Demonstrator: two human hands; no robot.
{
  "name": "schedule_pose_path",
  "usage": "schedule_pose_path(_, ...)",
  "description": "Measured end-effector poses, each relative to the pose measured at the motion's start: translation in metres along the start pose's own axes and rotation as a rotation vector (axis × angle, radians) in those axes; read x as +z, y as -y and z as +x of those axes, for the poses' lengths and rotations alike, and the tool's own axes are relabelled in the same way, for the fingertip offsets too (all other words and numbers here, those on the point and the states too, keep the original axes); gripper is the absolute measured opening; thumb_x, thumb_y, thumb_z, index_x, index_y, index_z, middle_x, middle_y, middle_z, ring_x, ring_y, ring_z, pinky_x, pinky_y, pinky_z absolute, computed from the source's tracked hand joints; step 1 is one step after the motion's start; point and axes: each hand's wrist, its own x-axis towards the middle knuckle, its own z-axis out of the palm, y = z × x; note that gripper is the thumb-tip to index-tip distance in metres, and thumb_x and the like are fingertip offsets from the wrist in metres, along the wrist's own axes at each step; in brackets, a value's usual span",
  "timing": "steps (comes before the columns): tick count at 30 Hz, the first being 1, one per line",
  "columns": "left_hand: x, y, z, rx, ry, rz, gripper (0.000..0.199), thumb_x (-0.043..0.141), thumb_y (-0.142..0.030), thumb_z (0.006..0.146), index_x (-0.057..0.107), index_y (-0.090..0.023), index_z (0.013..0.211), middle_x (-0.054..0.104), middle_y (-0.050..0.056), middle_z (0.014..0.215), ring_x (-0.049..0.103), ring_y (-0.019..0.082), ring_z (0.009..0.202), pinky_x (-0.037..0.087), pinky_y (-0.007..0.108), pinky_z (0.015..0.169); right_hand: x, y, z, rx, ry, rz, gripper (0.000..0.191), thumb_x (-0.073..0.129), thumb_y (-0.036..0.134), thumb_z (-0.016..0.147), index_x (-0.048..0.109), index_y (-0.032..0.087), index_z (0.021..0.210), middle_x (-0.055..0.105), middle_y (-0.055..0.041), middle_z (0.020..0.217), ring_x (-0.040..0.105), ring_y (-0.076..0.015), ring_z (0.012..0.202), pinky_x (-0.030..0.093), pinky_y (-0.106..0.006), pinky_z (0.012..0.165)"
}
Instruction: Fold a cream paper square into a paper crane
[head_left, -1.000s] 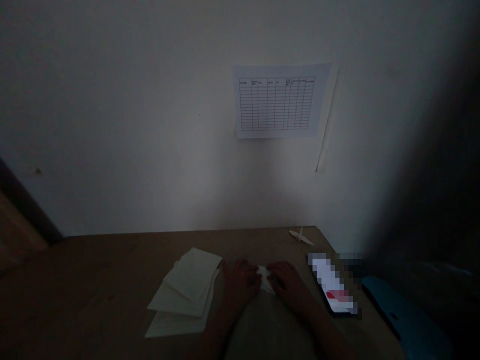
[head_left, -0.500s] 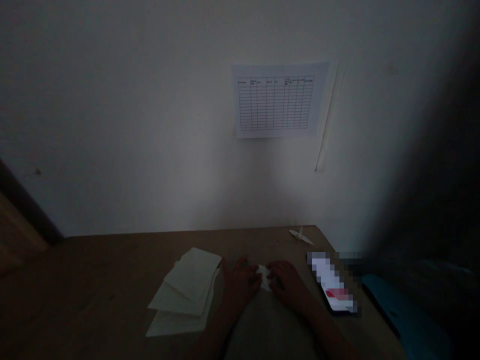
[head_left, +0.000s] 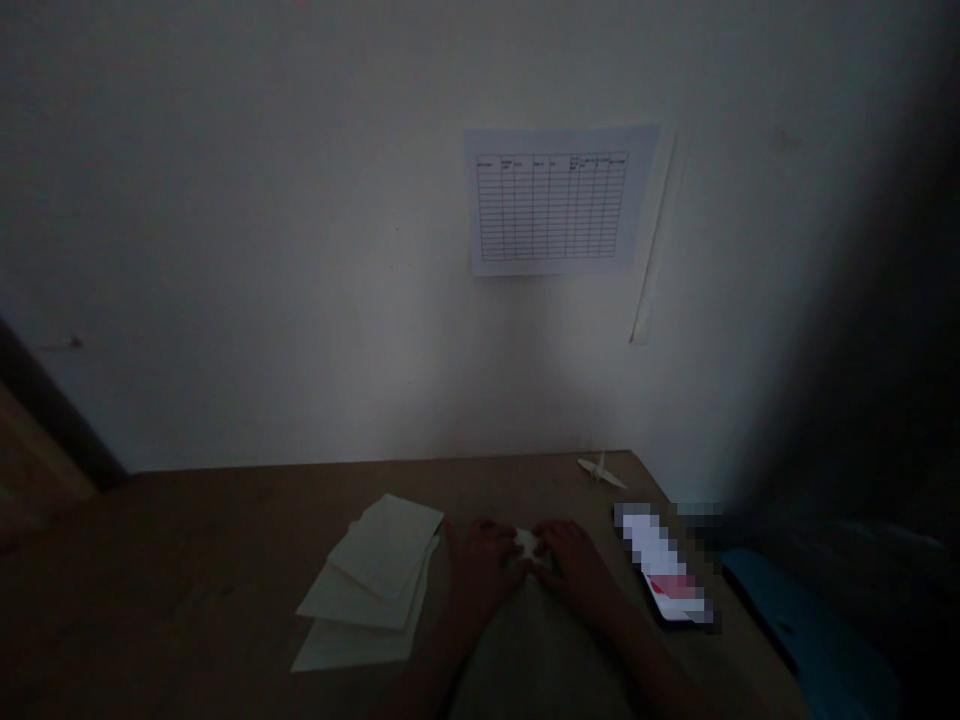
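A small white piece of paper point(head_left: 527, 545) lies on the brown table point(head_left: 247, 560) between my two hands. My left hand point(head_left: 491, 560) has its bent fingers on the paper's left side. From the right, my right hand point(head_left: 566, 560) holds the other side, its thumb low near my left thumb. Both hands cover much of the paper, so its folds are hard to make out in the dim light. Left of my left hand is a loose stack of pale paper sheets point(head_left: 382, 560).
A folded paper crane point(head_left: 601, 471) sits near the table's back right corner. A phone with a lit, blurred screen point(head_left: 664, 570) lies to the right. Beyond the right edge is a blue object point(head_left: 817, 630). A printed table sheet point(head_left: 555, 205) hangs on the wall.
My fingers have come closer together over the small paper, and less of it shows, mostly at its lower part. The stack, crane and phone have not moved.
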Motion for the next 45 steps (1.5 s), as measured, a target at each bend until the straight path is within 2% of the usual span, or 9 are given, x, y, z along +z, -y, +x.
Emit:
schedule_pose_path(4, -0.002, 0.000, 0.004, -0.035, 0.041, -0.007, 0.016, 0.078, -0.044, 0.084, 0.081, -0.033, 0.095, 0.077, 0.002, 0.120, 0.057, 0.034, 0.125, 0.004, 0.073, 0.121, 0.001, 0.001, 0.002, 0.026, -0.002, -0.010, 0.021, 0.066, 0.033, 0.089, 0.065, 0.025, 0.109, 0.065, -0.0083, 0.126, 0.056, -0.0277, 0.121, 0.039, -0.044, 0.109)
schedule_pose_path(12, 0.001, 0.012, 0.010, -0.038, 0.052, -0.007, 0.015, 0.069, -0.038, 0.091, 0.082, -0.035, 0.096, 0.077, 0.002, 0.120, 0.056, 0.032, 0.126, 0.014, 0.068, 0.120, -0.006, 0.004, 0.002, 0.013, 0.063, -0.014, 0.031, 0.065, 0.018, 0.081, 0.064, 0.025, 0.111, 0.062, -0.0054, 0.134, 0.051, -0.0257, 0.127, 0.034, -0.042, 0.113)
schedule_pose_path(15, -0.001, 0.013, 0.010, -0.035, 0.067, -0.020, 0.015, 0.068, -0.037, 0.092, 0.081, -0.035, 0.098, 0.077, 0.001, 0.121, 0.055, 0.032, 0.128, 0.012, 0.069, 0.119, -0.010, 0.005, 0.001, 0.007, 0.082, 0.008, 0.036, 0.064, 0.015, 0.080, 0.063, 0.027, 0.114, 0.061, -0.0042, 0.136, 0.050, -0.0246, 0.129, 0.033, -0.042, 0.114)
schedule_pose_path(20, -0.004, 0.013, 0.010, -0.056, 0.086, -0.037, 0.018, 0.066, -0.030, 0.092, 0.079, -0.038, 0.100, 0.076, -0.002, 0.123, 0.053, 0.028, 0.132, 0.009, 0.068, 0.121, -0.010, -0.002, 0.001, -0.001, 0.152, 0.021, 0.046, 0.062, 0.012, 0.077, 0.062, 0.028, 0.119, 0.058, -0.0052, 0.142, 0.048, -0.0259, 0.135, 0.026, -0.049, 0.120)
schedule_pose_path(26, -0.002, 0.017, 0.010, -0.054, 0.084, -0.029, 0.022, 0.064, -0.027, 0.093, 0.079, -0.040, 0.103, 0.076, -0.002, 0.124, 0.053, 0.028, 0.131, 0.010, 0.065, 0.121, -0.009, -0.013, -0.003, -0.014, 0.203, 0.046, 0.063, 0.058, 0.009, 0.072, 0.057, 0.030, 0.131, 0.051, -0.0048, 0.151, 0.040, -0.0250, 0.144, 0.011, -0.056, 0.125)
schedule_pose_path(33, -0.003, 0.014, 0.009, -0.076, 0.080, -0.021, 0.021, 0.067, -0.025, 0.091, 0.079, -0.040, 0.101, 0.076, -0.002, 0.123, 0.053, 0.029, 0.133, 0.008, 0.068, 0.120, -0.017, -0.009, -0.009, -0.023, 0.190, 0.135, 0.073, 0.058, 0.015, 0.075, 0.047, 0.031, 0.146, 0.049, -0.0055, 0.154, 0.038, -0.0238, 0.146, 0.007, -0.055, 0.126)
schedule_pose_path(37, 0.000, 0.015, 0.006, -0.043, 0.054, -0.018, 0.023, 0.064, -0.025, 0.094, 0.078, -0.041, 0.105, 0.076, -0.003, 0.123, 0.055, 0.029, 0.133, 0.007, 0.068, 0.121, -0.018, -0.007, -0.012, -0.024, 0.187, 0.103, 0.083, 0.057, 0.014, 0.070, 0.043, 0.028, 0.151, 0.047, -0.0071, 0.157, 0.036, -0.0241, 0.148, 0.008, -0.054, 0.127)
schedule_pose_path(42, 0.004, 0.018, 0.004, 0.005, 0.053, -0.022, 0.020, 0.066, -0.032, 0.092, 0.076, -0.036, 0.109, 0.075, 0.000, 0.125, 0.054, 0.028, 0.133, 0.006, 0.064, 0.122, -0.011, -0.014, -0.012, -0.029, 0.176, 0.089, 0.072, 0.048, 0.010, 0.075, 0.054, 0.032, 0.143, 0.050, -0.0022, 0.156, 0.037, -0.0205, 0.147, 0.011, -0.055, 0.126)
schedule_pose_path(45, 0.005, 0.020, 0.004, 0.054, 0.076, -0.025, 0.027, 0.072, -0.038, 0.087, 0.074, -0.036, 0.114, 0.072, 0.000, 0.128, 0.051, 0.029, 0.134, 0.004, 0.064, 0.123, -0.006, -0.018, -0.011, -0.045, 0.129, 0.082, 0.062, 0.046, 0.010, 0.082, 0.060, 0.033, 0.138, 0.053, -0.0016, 0.153, 0.040, -0.0205, 0.145, 0.015, -0.056, 0.126)
